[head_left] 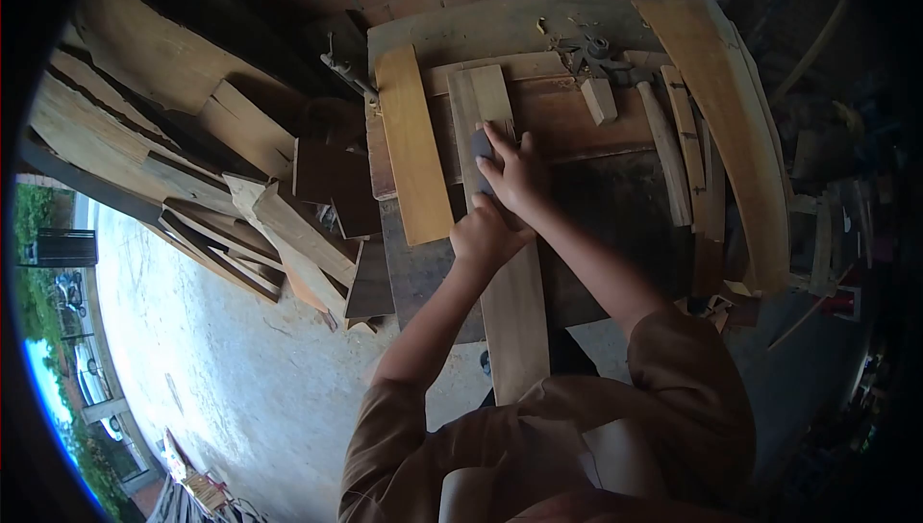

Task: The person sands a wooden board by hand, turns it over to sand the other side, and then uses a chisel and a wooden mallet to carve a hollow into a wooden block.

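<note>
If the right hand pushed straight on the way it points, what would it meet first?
Probably nothing soon: the right hand, on a dark block, has bare plank ahead to its far end.

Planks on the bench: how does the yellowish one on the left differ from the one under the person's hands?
The yellowish plank is brighter; the worked plank is duller grey-brown. The yellowish plank sits wholly on the bench; the worked plank, longer, overhangs its near edge. Nobody touches the yellowish plank; the right hand presses a dark block on the worked plank. Both lie flat.
</note>
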{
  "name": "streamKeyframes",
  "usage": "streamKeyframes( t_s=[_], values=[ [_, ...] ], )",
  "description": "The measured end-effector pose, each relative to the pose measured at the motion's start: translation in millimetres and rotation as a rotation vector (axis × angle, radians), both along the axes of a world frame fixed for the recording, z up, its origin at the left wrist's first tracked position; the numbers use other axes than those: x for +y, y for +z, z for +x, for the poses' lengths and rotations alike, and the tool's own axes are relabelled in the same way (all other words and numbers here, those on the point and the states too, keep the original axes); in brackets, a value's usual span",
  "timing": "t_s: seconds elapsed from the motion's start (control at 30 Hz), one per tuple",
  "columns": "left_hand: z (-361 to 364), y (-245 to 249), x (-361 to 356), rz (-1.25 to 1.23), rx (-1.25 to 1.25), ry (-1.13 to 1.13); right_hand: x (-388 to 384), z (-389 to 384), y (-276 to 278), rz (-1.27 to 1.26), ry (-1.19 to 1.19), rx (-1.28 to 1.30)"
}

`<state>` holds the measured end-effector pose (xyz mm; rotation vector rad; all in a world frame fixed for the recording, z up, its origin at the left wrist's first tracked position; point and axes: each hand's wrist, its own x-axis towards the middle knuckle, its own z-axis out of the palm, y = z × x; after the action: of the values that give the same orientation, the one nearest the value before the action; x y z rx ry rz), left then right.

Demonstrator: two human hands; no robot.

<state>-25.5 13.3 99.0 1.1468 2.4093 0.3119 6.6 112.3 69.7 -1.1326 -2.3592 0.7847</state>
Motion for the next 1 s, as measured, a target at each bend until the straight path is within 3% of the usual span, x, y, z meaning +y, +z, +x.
streamKeyframes(
  t_s=[0.13, 0.23, 0.33, 0.43, 0.47, 0.6, 0.73, 0.83, 1.0],
  values=[
    [-73.6, -3.5, 105.7, 0.071, 0.138, -0.016, 113.1, -78.7, 1.1, 0.038, 0.0, 0.022],
    [-83.9, -2.1, 122.2, 0.083, 0.197, -0.009, 127.0, -92.2, 6.0, 0.069, -0.017, -0.041],
    [-50.2, -2.7, 79.3, 0.06, 0.113, 0.029, 84.3, -60.2, -1.0, 0.064, 0.026, -0.042],
    [23.4, -10.0, -10.4, 0.034, 0.091, 0.039, -4.1, 16.5, 0.3, 0.038, 0.115, -0.058],
    [49.5, -1.7, -43.6, -0.041, -0.039, 0.04, -39.5, 46.2, -0.8, 0.067, 0.135, -0.035],
    [145.1, -23.3, -162.5, -0.048, -0.168, -0.014, -158.7, 153.8, -4.9, -0.019, 0.115, -0.143],
    [159.3, -21.4, -178.2, -0.095, -0.236, -0.074, -179.4, 178.9, -4.9, -0.101, 0.008, -0.05],
    [129.1, -19.5, -136.9, -0.037, -0.143, -0.06, -131.7, 143.0, -4.0, -0.012, 0.075, -0.126],
    [16.7, -2.5, 14.9, 0.041, -0.065, 0.035, 21.3, 14.1, 0.2, 0.025, 0.066, -0.065]
  ],
)
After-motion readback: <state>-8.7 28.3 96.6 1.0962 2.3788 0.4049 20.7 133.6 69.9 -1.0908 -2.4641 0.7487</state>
